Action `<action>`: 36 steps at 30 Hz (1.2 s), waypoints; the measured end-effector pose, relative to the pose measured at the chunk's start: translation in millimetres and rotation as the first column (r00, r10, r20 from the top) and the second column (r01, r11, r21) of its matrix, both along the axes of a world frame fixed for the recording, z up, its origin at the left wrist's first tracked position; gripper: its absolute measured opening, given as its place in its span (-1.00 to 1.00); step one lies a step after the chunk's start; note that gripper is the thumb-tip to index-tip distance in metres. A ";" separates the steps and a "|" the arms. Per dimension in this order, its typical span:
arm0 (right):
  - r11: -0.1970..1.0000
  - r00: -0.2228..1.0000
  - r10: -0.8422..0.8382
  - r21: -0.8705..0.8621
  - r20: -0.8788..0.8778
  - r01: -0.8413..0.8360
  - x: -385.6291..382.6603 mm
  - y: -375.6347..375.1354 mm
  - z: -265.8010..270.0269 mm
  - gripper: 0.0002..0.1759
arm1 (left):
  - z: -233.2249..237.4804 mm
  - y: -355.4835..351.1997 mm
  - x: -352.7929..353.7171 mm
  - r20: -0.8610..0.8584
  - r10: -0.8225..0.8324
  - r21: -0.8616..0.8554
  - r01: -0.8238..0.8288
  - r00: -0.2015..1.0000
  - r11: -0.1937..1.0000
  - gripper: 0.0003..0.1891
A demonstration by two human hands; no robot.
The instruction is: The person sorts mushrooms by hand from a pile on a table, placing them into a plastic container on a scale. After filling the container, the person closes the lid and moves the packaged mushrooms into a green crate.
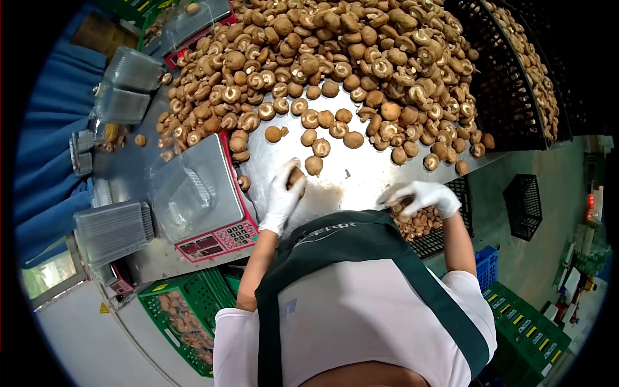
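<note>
1. Your gloved left hand was closed on a brown mushroom, pinched between thumb and fingers at the hand's 1 o'clock side.
2. That mushroom's brown surface faced up and toward 2 o'clock; its long axis seemed to run roughly from 11 to 5 o'clock. Your glove covered part of it, so the stem's direction could not be made out.
3. Your gloved right hand curled with its fingers toward 9 o'clock. Something brown lay at the fingertips, mostly hidden; whether they were clamped on it or apart, you cannot tell, nor which way it pointed.
4. Just below that hand, toward 6 o'clock, small brown pieces filled a black crate, cut off from view by your apron.
5. From your left hand, a loose mushroom lay near at 2 o'clock, the red-edged scale at 8 to 9 o'clock, and the large mushroom pile farther out at 1 o'clock.
</note>
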State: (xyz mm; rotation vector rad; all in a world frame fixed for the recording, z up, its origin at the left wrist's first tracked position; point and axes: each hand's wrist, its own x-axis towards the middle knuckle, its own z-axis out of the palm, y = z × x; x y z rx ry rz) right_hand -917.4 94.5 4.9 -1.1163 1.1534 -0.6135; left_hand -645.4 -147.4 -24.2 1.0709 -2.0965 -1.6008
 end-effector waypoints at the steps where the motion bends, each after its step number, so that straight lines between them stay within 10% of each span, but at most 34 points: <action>1: 0.998 0.999 -0.036 -0.045 -0.039 0.035 -9.8 11.5 0.3 -0.51 | -2.8 -3.3 5.3 -0.046 0.035 -0.118 -0.041 0.998 0.992 -0.59; 5: 0.930 0.870 -0.243 0.152 -0.429 0.335 -19.9 -17.2 42.5 -0.55 | -18.3 -17.6 20.0 -0.025 0.162 -0.121 -0.164 0.986 0.979 -0.64; 8: 0.841 0.631 -0.529 -0.247 -0.568 0.482 -7.3 -72.6 12.8 -0.65 | -16.0 -24.6 22.2 -0.012 0.179 -0.153 -0.179 0.984 0.972 -0.62; 13: 0.833 0.306 -0.539 -0.550 -0.785 0.055 -4.6 -176.3 -38.5 -0.68 | -8.6 -23.2 26.2 0.135 0.088 -0.388 -0.029 0.987 0.921 -0.53; 15: 0.956 0.377 -0.287 -0.290 -0.880 0.050 -7.0 -201.8 -40.9 -0.69 | -9.6 -17.6 31.1 0.209 0.072 -0.414 0.021 0.975 0.910 -0.44; 19: 0.953 0.368 -0.258 -0.297 -0.893 -0.052 -15.4 -207.8 -43.3 -0.71 | -14.7 -4.1 36.4 0.289 0.054 -0.377 0.062 0.956 0.924 -0.30; 22: 0.857 0.370 -0.511 -0.493 -0.776 0.148 -8.0 -175.4 -19.7 -0.70 | -17.0 3.4 34.3 0.319 0.070 -0.384 0.062 0.945 0.921 -0.17; 26: 0.980 0.748 -0.196 -0.106 -0.634 0.166 -14.1 -87.4 21.2 -0.60 | -18.5 3.5 30.0 0.362 0.052 -0.371 0.092 0.931 0.924 -0.10; 29: 0.986 0.662 0.064 0.149 -0.747 0.073 -12.9 -34.7 48.2 -0.41 | -22.6 2.5 21.7 0.396 0.039 -0.389 0.130 0.917 0.912 -0.07; 36: 0.939 0.562 -0.247 -0.052 -0.789 0.339 11.7 -50.0 21.2 -0.32 | -24.9 -3.2 1.1 0.523 -0.021 -0.439 0.291 0.852 0.850 -0.01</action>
